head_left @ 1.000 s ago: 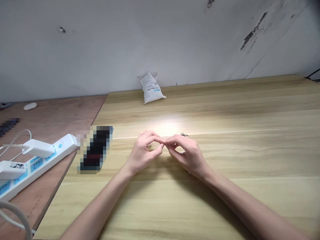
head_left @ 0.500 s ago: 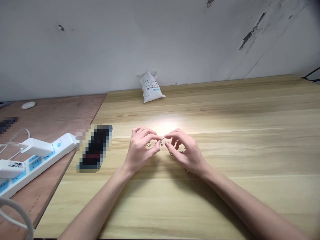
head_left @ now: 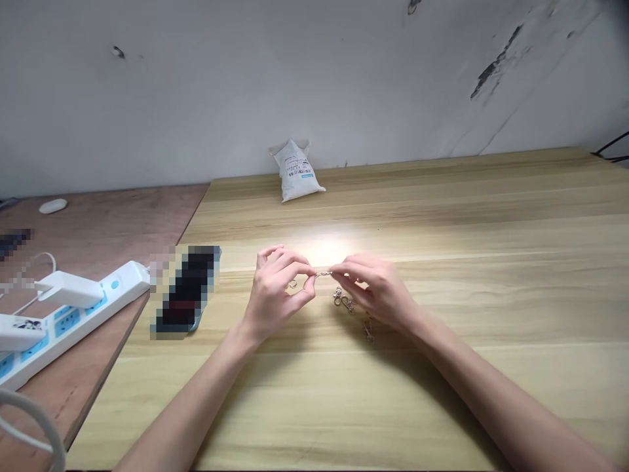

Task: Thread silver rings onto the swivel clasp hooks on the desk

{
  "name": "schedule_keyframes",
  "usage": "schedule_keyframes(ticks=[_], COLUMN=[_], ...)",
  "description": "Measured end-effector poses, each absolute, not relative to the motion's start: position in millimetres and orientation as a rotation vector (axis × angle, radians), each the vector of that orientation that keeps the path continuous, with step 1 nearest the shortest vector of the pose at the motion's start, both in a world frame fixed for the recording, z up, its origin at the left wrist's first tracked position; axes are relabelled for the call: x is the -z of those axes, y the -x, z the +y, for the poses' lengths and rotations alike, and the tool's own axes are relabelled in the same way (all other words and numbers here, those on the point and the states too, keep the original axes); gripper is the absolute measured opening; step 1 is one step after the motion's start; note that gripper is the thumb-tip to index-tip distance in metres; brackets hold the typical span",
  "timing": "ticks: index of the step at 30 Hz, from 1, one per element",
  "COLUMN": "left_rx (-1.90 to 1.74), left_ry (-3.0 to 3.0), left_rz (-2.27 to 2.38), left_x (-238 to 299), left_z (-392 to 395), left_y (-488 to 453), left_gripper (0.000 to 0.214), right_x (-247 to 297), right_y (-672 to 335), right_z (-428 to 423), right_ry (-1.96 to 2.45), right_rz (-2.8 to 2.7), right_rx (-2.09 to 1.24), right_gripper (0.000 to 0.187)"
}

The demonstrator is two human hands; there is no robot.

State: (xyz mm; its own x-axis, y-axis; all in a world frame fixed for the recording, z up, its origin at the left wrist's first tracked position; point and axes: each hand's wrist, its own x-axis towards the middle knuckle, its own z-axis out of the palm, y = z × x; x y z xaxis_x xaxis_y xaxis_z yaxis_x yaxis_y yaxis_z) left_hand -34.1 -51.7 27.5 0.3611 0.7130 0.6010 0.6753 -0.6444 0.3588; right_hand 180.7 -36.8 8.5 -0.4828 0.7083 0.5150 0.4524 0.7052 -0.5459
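Note:
Thumb and fingertips of my left hand [head_left: 278, 282] are closed in a pinch on one end of a short, thin metal chain [head_left: 323, 273]. The chain is stretched level across the gap to my right hand [head_left: 371, 282], whose fingertips pinch its other end. A small metal ring [head_left: 293, 284] shows inside the curve of my left fingers; whether it hangs from the chain or lies on the table I cannot tell. On the table beneath my right hand lie several small metal clasps with rings [head_left: 344, 301], and another clasp [head_left: 368, 331] lies nearer me.
A white printed pouch [head_left: 299, 174] sits at the back by the wall. Left of my hands lies a blurred phone [head_left: 189, 292]. A white power strip [head_left: 83, 321] with plugged-in chargers and cables rests on the brown table [head_left: 162, 216] at the left.
My right hand has moved slightly right and its fingertips have closed on the chain's end, which is now drawn straight. More of the clasps on the table show. My left hand has hardly moved.

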Motion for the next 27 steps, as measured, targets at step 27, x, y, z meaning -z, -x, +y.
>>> schedule_keyframes(ticks=[27], left_rx=[-0.517], left_ry=[-2.451], left_rz=[1.595], left_x=[10], left_z=[-45], left_y=[87], left_gripper=[0.08], right_x=[20], right_y=[-225], right_z=[-9], right_ry=[1.286], right_rz=[-2.393], right_rx=[-0.379], right_gripper=[0.056])
